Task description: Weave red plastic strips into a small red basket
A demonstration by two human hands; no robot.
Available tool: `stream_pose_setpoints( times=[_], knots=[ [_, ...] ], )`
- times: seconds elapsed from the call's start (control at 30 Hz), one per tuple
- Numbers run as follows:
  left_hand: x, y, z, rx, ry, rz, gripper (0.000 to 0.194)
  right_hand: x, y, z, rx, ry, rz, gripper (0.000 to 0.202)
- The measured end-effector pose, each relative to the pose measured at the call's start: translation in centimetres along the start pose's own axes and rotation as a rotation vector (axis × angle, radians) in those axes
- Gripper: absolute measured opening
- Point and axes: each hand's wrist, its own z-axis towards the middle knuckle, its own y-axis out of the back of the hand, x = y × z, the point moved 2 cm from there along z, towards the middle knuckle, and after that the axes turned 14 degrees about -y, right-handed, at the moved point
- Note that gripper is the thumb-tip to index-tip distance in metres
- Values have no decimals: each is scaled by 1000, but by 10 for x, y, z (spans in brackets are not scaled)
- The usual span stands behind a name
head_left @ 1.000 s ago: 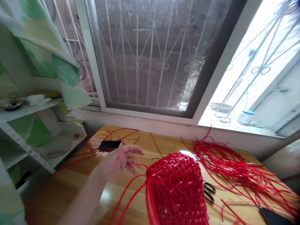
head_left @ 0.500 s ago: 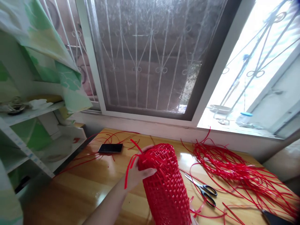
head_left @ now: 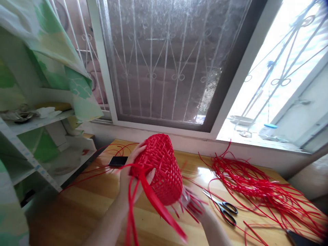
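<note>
A red woven basket [head_left: 164, 167] is held tilted above the wooden table, its closed woven end toward the window. My left hand [head_left: 130, 171] wraps round its left side, with the thumb lying on the weave. Long red strips [head_left: 153, 201] hang from near that thumb, partly blurred. At the basket's lower right end, my right hand [head_left: 196, 206] is closed among short loose red strip ends, its fingers blurred. Scissors [head_left: 224, 208] with black handles lie on the table to the right of my right hand, their blades slightly apart.
A large tangle of red strips [head_left: 246, 181] covers the table's right side. A black phone [head_left: 118, 161] lies behind my left hand. Shelves [head_left: 38, 124] stand at the left under a green curtain [head_left: 79, 85]. A dark object [head_left: 299, 237] sits at the lower right edge.
The basket has moved left and up and now shows more of its closed end. My left hand moved left with it. My right hand has come into fuller view, and the long strips have swung down.
</note>
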Motion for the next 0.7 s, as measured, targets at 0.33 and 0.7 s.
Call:
stream_pose_setpoints(
  times=[0.33, 0.7],
  knots=[
    [22, -43, -95, 285, -67, 217, 61, 24, -22, -4, -37, 228, -67, 45],
    [53, 0, -68, 533, 38, -16, 95, 66, -75, -14, 183, 446, -414, 38]
  ],
)
